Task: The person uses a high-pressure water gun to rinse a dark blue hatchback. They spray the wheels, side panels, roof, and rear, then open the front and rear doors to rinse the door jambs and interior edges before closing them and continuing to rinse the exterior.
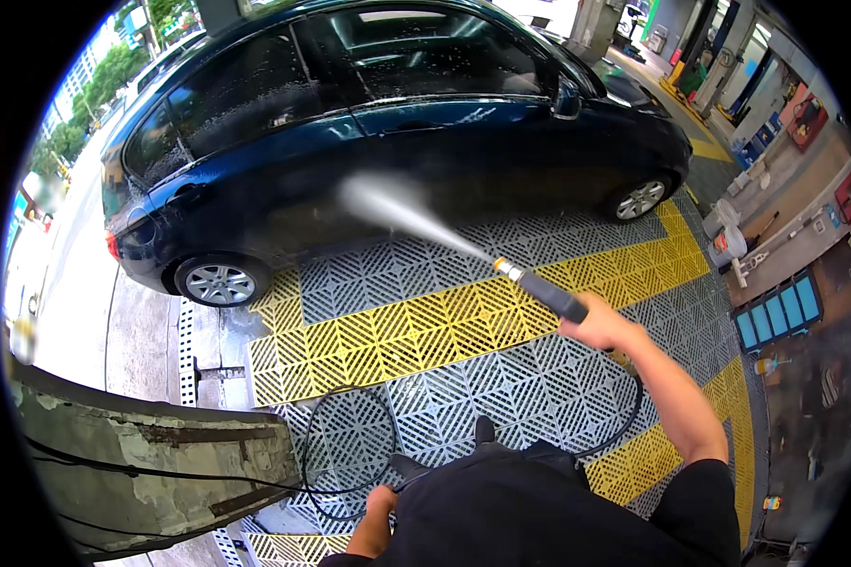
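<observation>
My right hand [596,322] grips the dark handle of a pressure washer spray gun [549,292]. From its orange-tipped nozzle, a white fan of water [404,209] sprays towards the lower side of a dark blue sedan [425,170]. Drops and streaks of water cover the car's windows and panels. Low by my hip, my left hand [381,500] is closed on the black hose [351,489]; its fingers are partly hidden. That hose loops on the floor to my left, and a stretch of it curves up towards the gun on my right.
Grey and yellow plastic grating tiles [425,333] cover the floor. A peeling concrete pillar [163,453] stands close on my left, with hose running across it. To the right are white buckets [729,244], a blue-panelled rack [779,310] and a cluttered workbench [808,212].
</observation>
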Demonstrator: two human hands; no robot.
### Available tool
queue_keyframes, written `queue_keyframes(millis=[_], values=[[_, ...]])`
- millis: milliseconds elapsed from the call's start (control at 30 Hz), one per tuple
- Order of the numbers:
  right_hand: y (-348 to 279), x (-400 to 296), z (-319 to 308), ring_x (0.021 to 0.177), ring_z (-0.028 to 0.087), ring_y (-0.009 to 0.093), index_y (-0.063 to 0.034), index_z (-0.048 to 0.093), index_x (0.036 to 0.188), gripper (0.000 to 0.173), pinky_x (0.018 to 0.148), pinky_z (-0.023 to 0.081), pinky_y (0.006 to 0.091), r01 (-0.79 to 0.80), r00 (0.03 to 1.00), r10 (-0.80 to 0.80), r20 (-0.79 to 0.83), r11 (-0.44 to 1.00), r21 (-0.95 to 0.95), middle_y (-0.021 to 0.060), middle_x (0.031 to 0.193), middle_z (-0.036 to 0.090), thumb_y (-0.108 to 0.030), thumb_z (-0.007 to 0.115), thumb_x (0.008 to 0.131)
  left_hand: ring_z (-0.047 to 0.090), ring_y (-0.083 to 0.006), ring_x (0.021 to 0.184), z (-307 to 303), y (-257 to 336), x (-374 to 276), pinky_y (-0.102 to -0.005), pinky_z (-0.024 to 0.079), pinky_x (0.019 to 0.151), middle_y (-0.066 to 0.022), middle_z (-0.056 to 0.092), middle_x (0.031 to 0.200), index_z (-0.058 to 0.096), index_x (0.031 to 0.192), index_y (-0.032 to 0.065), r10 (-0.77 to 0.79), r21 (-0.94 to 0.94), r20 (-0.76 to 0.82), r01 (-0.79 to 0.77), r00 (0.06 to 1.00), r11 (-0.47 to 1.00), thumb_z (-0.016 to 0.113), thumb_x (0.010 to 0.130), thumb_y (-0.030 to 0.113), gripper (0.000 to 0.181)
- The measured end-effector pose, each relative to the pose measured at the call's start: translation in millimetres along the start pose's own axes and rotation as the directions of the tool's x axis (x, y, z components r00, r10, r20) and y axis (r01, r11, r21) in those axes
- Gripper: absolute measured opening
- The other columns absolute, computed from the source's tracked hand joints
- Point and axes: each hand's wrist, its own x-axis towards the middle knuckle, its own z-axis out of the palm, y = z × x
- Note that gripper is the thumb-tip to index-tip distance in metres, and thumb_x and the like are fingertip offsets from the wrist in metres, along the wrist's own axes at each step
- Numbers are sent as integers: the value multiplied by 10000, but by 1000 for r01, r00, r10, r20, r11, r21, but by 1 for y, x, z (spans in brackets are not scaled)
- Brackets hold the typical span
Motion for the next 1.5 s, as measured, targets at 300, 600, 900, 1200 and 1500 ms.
queue_keyframes(millis=[300,600,900,1200,1500], values=[[-57,-13,-16,795,652,230,-7,646,970,254,771,514,386,94,951,-86,-296,995,14,104,838,672,-186,750,822,645,-367,1226,17,-50,34,-463,516,1037,-162,690,1300,732,1226,158,122,36,63,-124,991,992,650,840,495,519],[78,-37,-142,493,540,166,-49,553,758,171,487,465,333,39,808,299,-508,833,552,40,624,558,-43,696,851,671,-362,1173,20,-52,101,-449,525,988,-161,723,1233,754,1195,155,205,38,195,-216,959,976,681,810,498,521],[116,-32,-119,516,542,149,-34,542,779,168,500,475,330,-47,897,297,-327,799,599,39,630,557,-22,690,856,677,-357,1161,-45,40,74,-446,528,980,-160,730,1210,759,1184,153,102,43,57,-104,993,994,684,806,507,524],[126,-19,-124,501,575,152,-28,618,887,146,502,466,329,15,806,217,-551,923,385,61,669,631,-91,739,836,683,-351,1148,-51,69,59,-442,530,973,-159,737,1188,764,1173,151,74,148,41,-80,996,986,686,802,516,527],[244,-3,-177,438,524,180,-48,564,740,157,448,452,357,-69,763,483,-429,721,689,61,586,558,-57,676,850,689,-346,1136,-15,41,82,-438,532,965,-158,745,1165,769,1162,148,-29,223,67,13,997,975,689,798,525,530]])
